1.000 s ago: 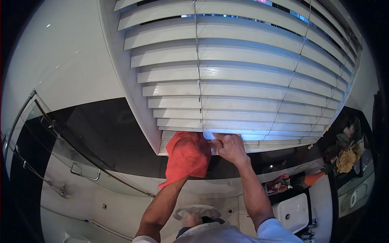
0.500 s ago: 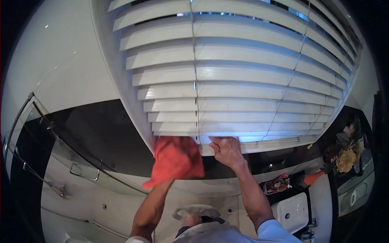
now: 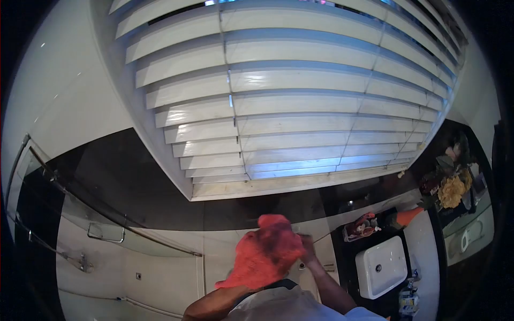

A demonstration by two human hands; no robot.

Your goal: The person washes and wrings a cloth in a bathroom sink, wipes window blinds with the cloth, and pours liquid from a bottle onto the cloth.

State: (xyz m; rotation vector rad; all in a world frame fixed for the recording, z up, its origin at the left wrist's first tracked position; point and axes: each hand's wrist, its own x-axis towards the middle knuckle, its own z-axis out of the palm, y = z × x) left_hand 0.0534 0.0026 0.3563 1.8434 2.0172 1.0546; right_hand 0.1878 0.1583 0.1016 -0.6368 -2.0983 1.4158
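Here, in the head view, a crumpled red cloth with a dark smudge drapes over my left hand, so I cannot tell its grip; my blurred right hand meets the cloth's edge, finger spread unclear. Half a second ago both were up at the venetian blind; now they're before my chest, below its glossy white slats.

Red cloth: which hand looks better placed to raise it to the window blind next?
Probably the left hand: it is hidden by the red cloth, but the left forearm leads directly under it. The right hand is blurred at the cloth's edge, its grip unclear.
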